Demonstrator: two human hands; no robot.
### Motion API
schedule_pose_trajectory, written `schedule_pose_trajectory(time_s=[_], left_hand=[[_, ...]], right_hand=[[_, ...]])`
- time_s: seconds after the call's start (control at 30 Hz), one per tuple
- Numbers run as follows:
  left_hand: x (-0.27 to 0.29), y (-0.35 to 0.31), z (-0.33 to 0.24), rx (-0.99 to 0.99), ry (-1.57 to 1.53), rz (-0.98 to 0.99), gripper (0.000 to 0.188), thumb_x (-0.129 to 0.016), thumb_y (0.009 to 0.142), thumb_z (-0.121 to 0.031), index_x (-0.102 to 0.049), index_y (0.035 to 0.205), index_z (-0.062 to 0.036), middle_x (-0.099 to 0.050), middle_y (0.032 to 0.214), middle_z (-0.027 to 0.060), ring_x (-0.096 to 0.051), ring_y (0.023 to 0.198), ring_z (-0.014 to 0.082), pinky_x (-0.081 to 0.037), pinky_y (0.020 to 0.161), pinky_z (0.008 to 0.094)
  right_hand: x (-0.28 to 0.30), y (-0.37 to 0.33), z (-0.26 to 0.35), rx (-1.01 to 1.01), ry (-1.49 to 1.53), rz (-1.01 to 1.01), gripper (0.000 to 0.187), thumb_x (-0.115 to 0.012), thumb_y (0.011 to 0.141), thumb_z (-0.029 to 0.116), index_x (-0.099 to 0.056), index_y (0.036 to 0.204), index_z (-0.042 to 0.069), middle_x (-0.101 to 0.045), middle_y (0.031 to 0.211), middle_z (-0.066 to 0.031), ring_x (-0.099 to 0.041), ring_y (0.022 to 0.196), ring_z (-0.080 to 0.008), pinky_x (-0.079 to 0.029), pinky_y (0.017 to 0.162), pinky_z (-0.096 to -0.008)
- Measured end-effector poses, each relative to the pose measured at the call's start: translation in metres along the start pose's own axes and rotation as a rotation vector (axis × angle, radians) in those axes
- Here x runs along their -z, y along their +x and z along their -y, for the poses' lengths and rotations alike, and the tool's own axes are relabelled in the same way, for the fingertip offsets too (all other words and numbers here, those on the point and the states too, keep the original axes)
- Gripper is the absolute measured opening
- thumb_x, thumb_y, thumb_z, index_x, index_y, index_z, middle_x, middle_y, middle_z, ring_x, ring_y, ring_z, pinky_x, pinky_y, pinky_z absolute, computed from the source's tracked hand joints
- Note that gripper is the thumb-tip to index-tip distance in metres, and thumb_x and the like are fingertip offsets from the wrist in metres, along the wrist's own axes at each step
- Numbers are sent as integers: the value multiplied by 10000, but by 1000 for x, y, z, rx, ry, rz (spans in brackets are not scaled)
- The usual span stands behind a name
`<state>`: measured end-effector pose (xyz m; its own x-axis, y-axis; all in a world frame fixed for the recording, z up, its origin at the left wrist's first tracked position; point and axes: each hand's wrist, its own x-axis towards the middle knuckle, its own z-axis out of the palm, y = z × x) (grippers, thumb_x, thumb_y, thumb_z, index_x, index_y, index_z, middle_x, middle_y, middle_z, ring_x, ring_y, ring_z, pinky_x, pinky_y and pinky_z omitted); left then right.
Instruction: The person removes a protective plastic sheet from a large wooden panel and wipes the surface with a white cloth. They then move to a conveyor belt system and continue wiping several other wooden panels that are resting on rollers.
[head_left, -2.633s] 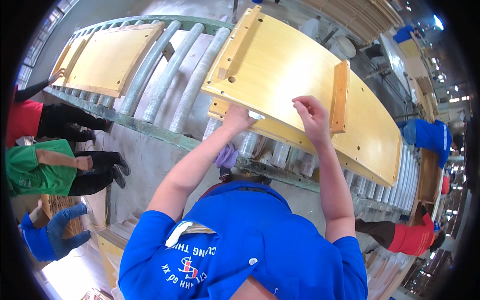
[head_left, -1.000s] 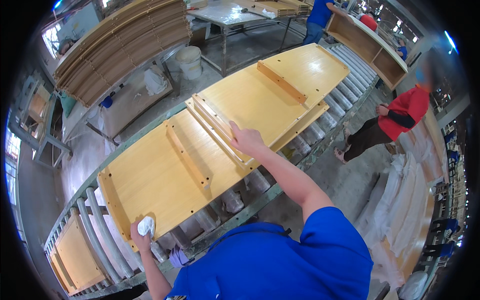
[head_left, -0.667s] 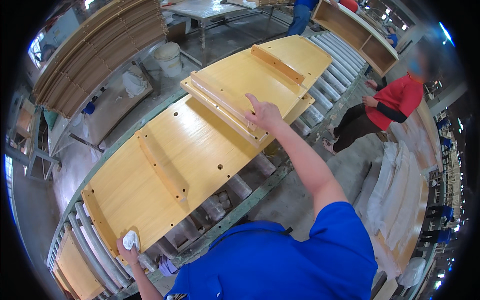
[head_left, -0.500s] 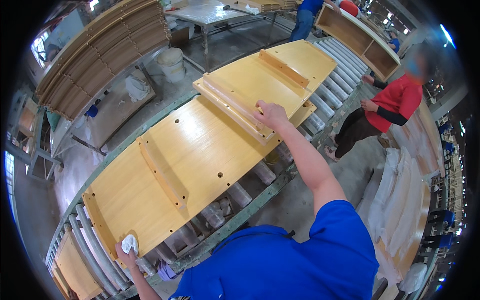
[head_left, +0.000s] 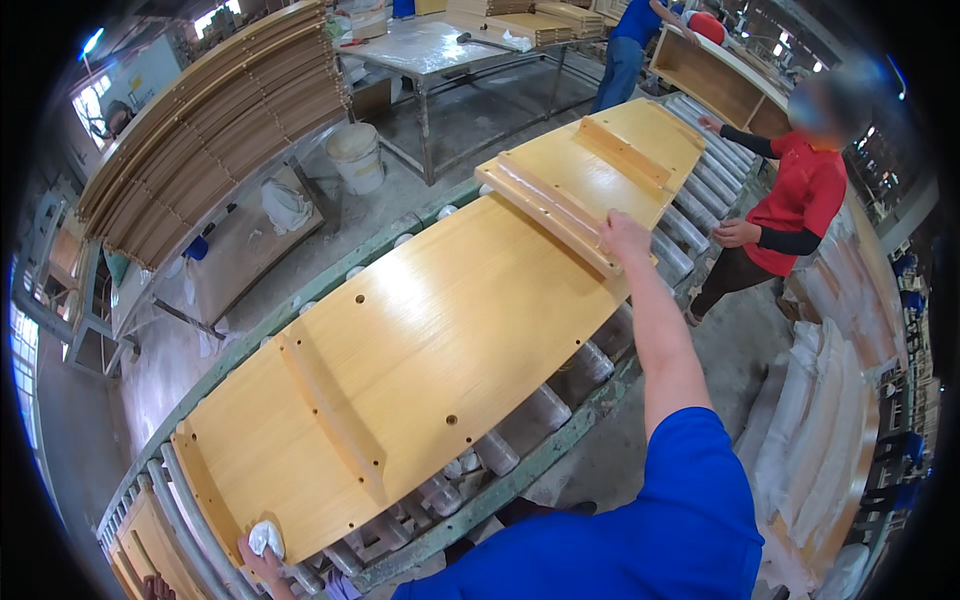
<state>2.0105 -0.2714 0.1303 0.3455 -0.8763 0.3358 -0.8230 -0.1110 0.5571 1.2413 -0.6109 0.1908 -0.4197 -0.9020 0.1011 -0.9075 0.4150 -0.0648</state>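
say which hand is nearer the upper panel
Right. The right hand is at the near corner of the upper panel; the left hand is farther off, at the left end of the lower panel.

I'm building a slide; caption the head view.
White wad in left hand at the lower panel, right hand at the upper panel.

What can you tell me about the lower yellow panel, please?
The lower panel is yellow, glossy, wood-like, with small dark holes, a raised crossbar and a strip along its left end. It lies flat on rollers, its far part hidden under the upper panel. The left hand holds a white cloth against its near left corner.
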Motion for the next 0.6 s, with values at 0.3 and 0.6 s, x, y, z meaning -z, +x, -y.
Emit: schedule_pose_trajectory(time_s=[0.3,0.6], left_hand=[[-9,3,-7,352,397,-50,486,-625,805,-306,-531,1175,-4,-594,1095,186,-556,994,344,-445,902,420],[-21,8,-4,278,51,-171,362,-478,867,-193,-512,1138,45,-574,996,187,-549,916,305,-442,825,391]], right_hand=[[-3,74,-54,-467,-238,-277,338,-515,886,372,-546,1137,147,-533,1152,-68,-536,1080,-281,-451,828,-502],[-46,-6,-66,39,301,-597,349,-543,887,288,-530,1179,98,-541,1105,-135,-527,1047,-318,-439,835,-452]])
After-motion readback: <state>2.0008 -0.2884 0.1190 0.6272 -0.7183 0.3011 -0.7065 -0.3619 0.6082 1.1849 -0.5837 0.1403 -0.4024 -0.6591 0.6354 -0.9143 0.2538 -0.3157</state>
